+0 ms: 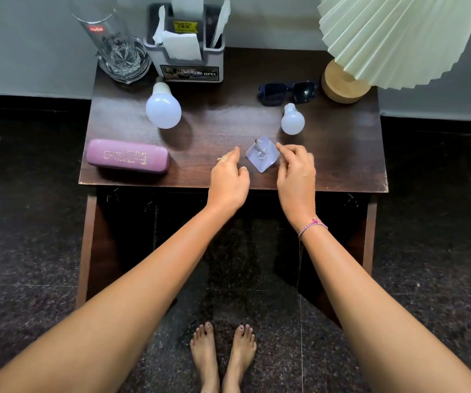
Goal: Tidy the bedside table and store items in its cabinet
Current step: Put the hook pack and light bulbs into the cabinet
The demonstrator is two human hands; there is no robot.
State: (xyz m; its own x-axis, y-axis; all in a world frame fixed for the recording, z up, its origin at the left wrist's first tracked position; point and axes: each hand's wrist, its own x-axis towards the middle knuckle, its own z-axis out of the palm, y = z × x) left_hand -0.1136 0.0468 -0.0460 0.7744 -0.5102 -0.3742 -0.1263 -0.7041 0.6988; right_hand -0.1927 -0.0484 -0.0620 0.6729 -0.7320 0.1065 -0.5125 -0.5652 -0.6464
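Two paper napkins (pixel 181 46) in grey holder (pixel 191 72)

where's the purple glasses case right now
In the head view, the purple glasses case lies at the front left of the table, just in front of the large bulb.

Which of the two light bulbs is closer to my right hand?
The smaller bulb, just below the sunglasses. It lies just beyond your right hand; the bigger bulb lies far left, near the glass.

Even indoor light – soft glare on table top (pixel 228 114), bulb shadows fall toward viewer – wide-angle bending at edges.
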